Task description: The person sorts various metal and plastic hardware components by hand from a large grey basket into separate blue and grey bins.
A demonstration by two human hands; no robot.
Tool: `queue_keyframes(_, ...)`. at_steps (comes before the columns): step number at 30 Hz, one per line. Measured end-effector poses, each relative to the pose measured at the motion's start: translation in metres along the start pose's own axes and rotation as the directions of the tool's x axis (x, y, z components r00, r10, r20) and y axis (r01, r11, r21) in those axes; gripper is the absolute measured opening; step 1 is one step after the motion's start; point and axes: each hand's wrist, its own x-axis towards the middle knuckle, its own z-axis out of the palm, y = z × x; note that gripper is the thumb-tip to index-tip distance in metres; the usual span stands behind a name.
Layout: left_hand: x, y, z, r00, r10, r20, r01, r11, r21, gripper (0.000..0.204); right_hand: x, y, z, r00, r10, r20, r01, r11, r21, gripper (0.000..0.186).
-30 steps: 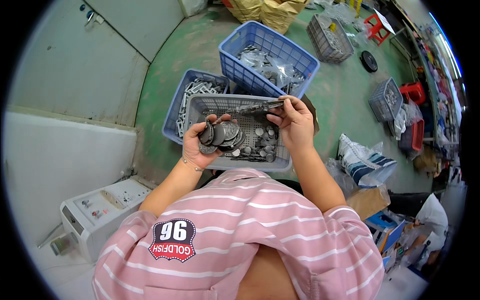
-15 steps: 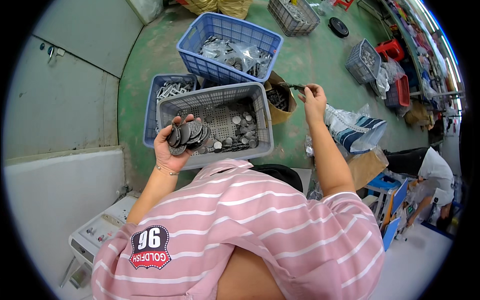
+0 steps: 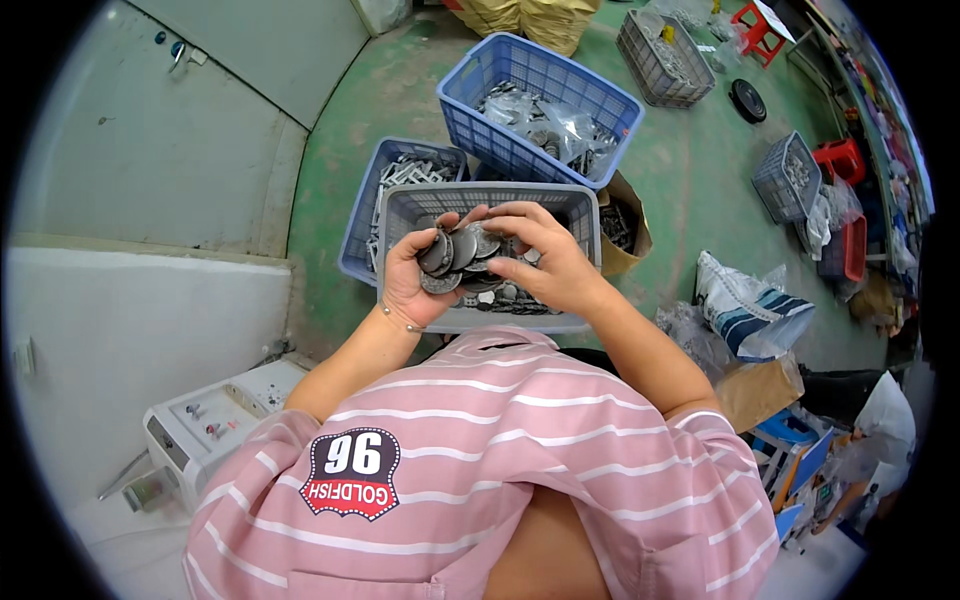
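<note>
Several dark grey round metal discs (image 3: pixel 462 249) are bunched in my left hand (image 3: pixel 412 283), its fingers and thumb curled around them. My right hand (image 3: pixel 547 258) has come up to the same bunch from the right, with thumb and fingers closed on the discs' right side. Both hands are above a grey plastic crate (image 3: pixel 389 207), where more round metal pieces lie at the bottom. The hands and the bunch cover part of the crate's inside.
Behind stands a blue crate (image 3: pixel 452 113) with metal parts and clear bags. Another blue crate (image 3: pixel 358 240) with silvery parts sits at left. Right of the grey crate is a brown paper sack (image 3: pixel 634 228) of dark parts. A person (image 3: pixel 880 430) bends at far right.
My right hand has moved left from beside the paper sack to the discs. The thin dark piece it held no longer shows. The view has shifted, and my left hand still holds the discs.
</note>
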Motion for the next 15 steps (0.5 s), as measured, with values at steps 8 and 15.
queue_keyframes(8,-0.007,-0.005,0.002,0.998,-0.061,0.021,0.062,0.998,-0.018,0.031,0.009,0.005,0.002,1.0,-0.01,-0.027,0.004,0.982,-0.191,0.016)
queue_keyframes(15,-0.008,-0.008,0.007,0.997,-0.052,0.062,0.057,0.995,-0.078,0.032,0.009,0.0,-0.019,0.804,0.576,-0.148,-0.076,0.348,0.935,0.026)
